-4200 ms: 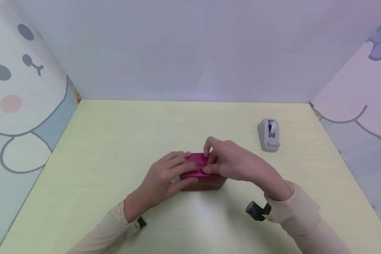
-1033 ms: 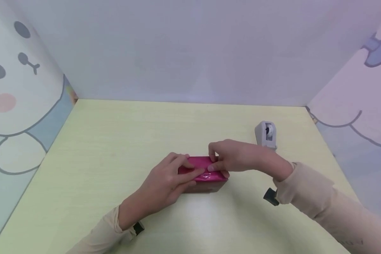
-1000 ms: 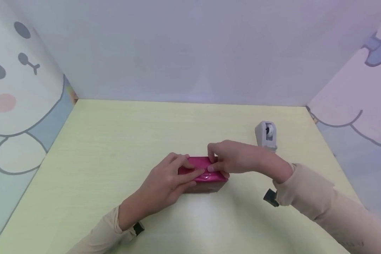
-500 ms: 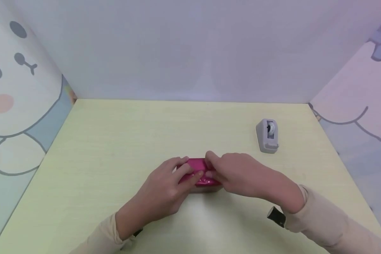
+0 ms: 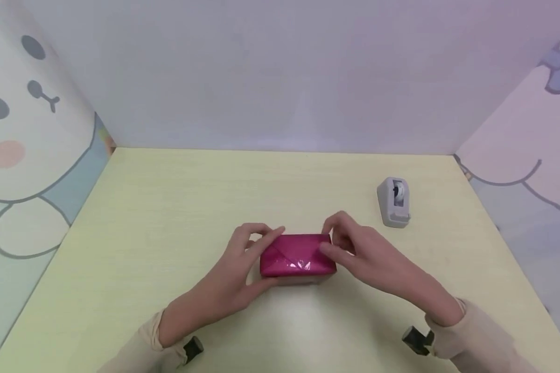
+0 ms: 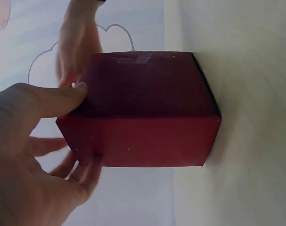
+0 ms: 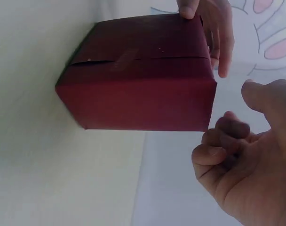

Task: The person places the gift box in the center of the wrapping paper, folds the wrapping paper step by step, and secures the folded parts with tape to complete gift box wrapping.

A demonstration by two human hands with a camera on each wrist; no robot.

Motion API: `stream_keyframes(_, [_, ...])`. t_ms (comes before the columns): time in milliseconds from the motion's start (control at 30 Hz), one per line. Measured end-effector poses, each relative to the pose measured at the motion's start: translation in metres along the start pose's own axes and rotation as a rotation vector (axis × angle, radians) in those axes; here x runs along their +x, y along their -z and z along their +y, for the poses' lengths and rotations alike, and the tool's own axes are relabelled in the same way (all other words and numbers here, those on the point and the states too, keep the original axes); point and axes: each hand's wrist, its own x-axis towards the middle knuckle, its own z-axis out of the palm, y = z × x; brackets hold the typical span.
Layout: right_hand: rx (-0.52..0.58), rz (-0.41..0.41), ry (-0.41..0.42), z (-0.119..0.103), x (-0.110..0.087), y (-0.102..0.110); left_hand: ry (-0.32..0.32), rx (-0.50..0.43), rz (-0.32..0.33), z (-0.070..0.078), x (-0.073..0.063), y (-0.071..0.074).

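Observation:
A box wrapped in shiny magenta paper (image 5: 298, 254) stands on the table, with diagonal folds and glossy creases on its top. My left hand (image 5: 235, 272) grips its left end, thumb on the near side and fingers over the far side. In the left wrist view the thumb lies on the box (image 6: 147, 89) near its upper edge. My right hand (image 5: 371, 254) is at the right end, its thumb over the top corner in the head view. The right wrist view shows that hand (image 7: 246, 160) just off the box (image 7: 143, 106), fingers loosely curled and holding nothing.
A grey tape dispenser (image 5: 394, 202) with a roll in it stands at the back right of the pale table (image 5: 177, 207). A strip of tape (image 7: 125, 60) crosses a paper seam on the box's side. Walls with cartoon animals rise around the table.
Both hands were working with fingertips at the middle of the box's top. They have drawn apart to its two ends, the right hand letting go, and the folded top now shows.

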Motion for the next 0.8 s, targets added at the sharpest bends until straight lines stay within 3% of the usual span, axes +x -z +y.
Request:
stream_keyframes(100, [0.074, -0.006, -0.065, 0.012, -0.005, -0.001, 0.123, -0.144, -0.056, -0.004, -0.001, 0.001])
stream_keyframes(233, [0.317, -0.117, -0.187, 0.021, -0.006, -0.007, 0.393, -0.392, -0.135, -0.007, -0.003, 0.003])
stream_keyframes(333, [0.456, -0.146, -0.257, 0.023, -0.007, -0.011, 0.588, -0.557, -0.183, -0.006, -0.006, 0.004])
stream_keyframes(400, [0.482, -0.144, -0.285, 0.023, -0.008, -0.011, 0.656, -0.623, -0.201, -0.006, -0.007, 0.004])
stream_keyframes(467, [0.492, -0.132, -0.298, 0.021, -0.009, -0.011, 0.672, -0.688, -0.201, -0.005, -0.008, 0.004])
stream_keyframes(533, [0.467, -0.108, -0.289, 0.019, -0.009, -0.010, 0.643, -0.681, -0.178, -0.005, -0.008, 0.004])
stream_keyframes(700, [0.392, 0.006, -0.207, 0.019, -0.007, -0.012, 0.462, -0.641, -0.060, -0.014, -0.001, 0.002])
stream_keyframes(800, [0.413, 0.084, -0.139, 0.022, -0.002, -0.016, 0.381, -0.645, -0.006, -0.020, 0.006, 0.001])
